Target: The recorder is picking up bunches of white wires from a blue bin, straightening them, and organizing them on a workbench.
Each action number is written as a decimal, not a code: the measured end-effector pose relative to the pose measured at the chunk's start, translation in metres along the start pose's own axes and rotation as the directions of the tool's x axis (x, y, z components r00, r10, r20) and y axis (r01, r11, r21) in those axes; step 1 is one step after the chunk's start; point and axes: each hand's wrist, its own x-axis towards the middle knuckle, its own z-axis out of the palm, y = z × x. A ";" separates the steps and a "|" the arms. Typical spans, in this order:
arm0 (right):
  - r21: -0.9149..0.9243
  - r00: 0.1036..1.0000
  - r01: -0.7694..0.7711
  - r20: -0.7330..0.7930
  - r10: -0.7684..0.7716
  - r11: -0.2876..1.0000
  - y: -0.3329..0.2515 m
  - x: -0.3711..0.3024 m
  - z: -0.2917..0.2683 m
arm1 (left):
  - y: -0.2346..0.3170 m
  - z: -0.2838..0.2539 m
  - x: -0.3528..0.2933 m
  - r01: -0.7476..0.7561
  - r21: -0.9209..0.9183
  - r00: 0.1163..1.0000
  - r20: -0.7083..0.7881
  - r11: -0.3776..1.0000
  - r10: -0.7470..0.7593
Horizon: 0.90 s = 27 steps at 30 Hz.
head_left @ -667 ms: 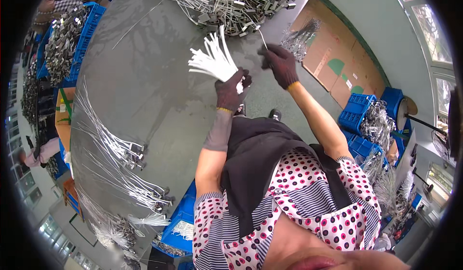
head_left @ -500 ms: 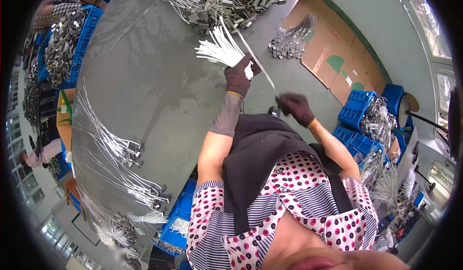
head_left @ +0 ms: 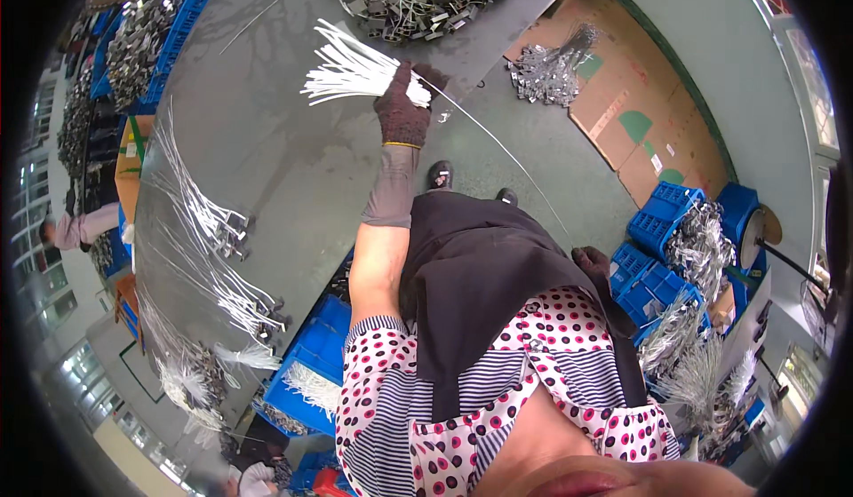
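Note:
My left hand (head_left: 404, 111), in a dark brown knit glove, is closed around a bundle of short white tubes (head_left: 348, 71). The tubes fan out to the left over the grey table (head_left: 293, 159). A thin light cable (head_left: 498, 140) stretches from beside this hand down to the right. It leads toward my right hand (head_left: 591, 262), also gloved, low beside the black apron. The right fingers look curled at the cable's far end, where the cable is almost too fine to see. Part of that hand is hidden by the apron and arm.
Cables with dark block-shaped ends (head_left: 426, 4) are heaped at the table's far edge. White-ended cable bundles (head_left: 218, 222) lie at its left. A cardboard sheet (head_left: 622, 111) on the floor carries another bundle (head_left: 551, 71). Blue crates (head_left: 662, 213) stand right; a blue bin (head_left: 306, 355) is at lower left.
My right hand has pulled back, down and to the right, and a longer stretch of cable shows between the hands. My left hand has shifted left with the white tubes.

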 end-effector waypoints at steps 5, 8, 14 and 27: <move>0.165 0.977 -0.188 -0.065 0.201 0.968 0.026 0.005 -0.009 | 0.013 0.009 -0.004 -0.059 -0.037 0.994 -0.091 0.998 0.055; 0.078 0.973 -0.216 -0.061 0.221 0.973 0.044 0.023 -0.016 | 0.025 -0.007 -0.011 -0.144 -0.040 0.982 -0.128 0.989 0.138; -0.018 0.968 -0.241 -0.081 0.239 0.970 -0.028 0.014 -0.018 | 0.017 -0.009 -0.007 -0.121 0.002 0.974 -0.191 0.993 0.119; 0.326 0.966 0.128 0.173 -0.192 0.937 -0.240 0.144 0.088 | 0.007 -0.004 -0.025 -0.028 0.321 0.999 0.025 0.947 0.021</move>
